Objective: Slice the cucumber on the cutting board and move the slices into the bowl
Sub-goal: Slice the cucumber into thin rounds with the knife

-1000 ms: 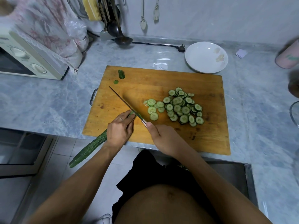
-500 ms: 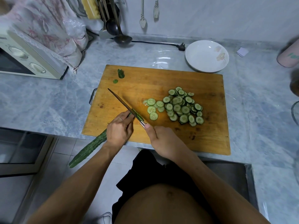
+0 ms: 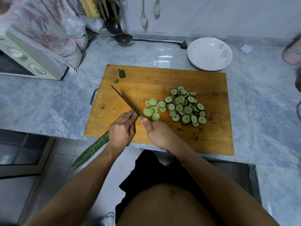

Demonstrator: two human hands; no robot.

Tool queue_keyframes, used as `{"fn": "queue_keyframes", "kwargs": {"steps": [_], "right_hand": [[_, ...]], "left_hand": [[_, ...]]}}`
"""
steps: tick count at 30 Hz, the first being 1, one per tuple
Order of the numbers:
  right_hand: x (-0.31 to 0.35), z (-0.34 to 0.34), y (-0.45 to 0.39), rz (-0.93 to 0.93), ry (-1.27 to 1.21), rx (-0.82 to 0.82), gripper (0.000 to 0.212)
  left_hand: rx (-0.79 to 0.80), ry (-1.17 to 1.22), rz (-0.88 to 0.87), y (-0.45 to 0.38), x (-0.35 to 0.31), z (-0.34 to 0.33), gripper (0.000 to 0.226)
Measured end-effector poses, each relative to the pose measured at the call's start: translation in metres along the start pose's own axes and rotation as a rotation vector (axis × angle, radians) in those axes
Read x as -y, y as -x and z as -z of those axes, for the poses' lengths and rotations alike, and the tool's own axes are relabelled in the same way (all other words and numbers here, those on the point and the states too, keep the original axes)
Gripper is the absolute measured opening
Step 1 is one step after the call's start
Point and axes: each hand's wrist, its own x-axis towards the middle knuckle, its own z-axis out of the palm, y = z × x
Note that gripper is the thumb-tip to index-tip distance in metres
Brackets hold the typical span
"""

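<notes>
**Slicing under way, bowl not yet filled**

On the rectangular wooden cutting board (image 3: 162,79), near the table's front edge, a heap of round green cucumber slices (image 3: 184,106) lies cut. None sits in the white floral bowl (image 3: 209,53) beyond the board's far right corner. The long dark-green cucumber (image 3: 92,148) overhangs the front edge, much uncut. The left hand (image 3: 121,132) grips it; the right hand (image 3: 158,136) clasps the slim dark knife (image 3: 125,101).

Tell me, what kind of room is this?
Most likely a home kitchen: a wooden cutting board with cucumber slices sits on a marble counter, a ladle hangs behind, and a small oven stands nearby.
</notes>
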Motion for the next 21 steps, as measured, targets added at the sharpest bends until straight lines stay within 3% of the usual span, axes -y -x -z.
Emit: {"fn": "queue_keyframes", "kwargs": {"steps": [12,21], "right_hand": [[-0.017,0.018,0.005,-0.025,-0.092,-0.052,0.064],[-0.009,0.005,0.034,0.078,-0.018,-0.033,0.059]], "left_hand": [[-0.048,0.075,0.016,0.001,0.001,0.004,0.032],[-0.011,0.107,0.053,0.003,0.005,0.001,0.032]]}}
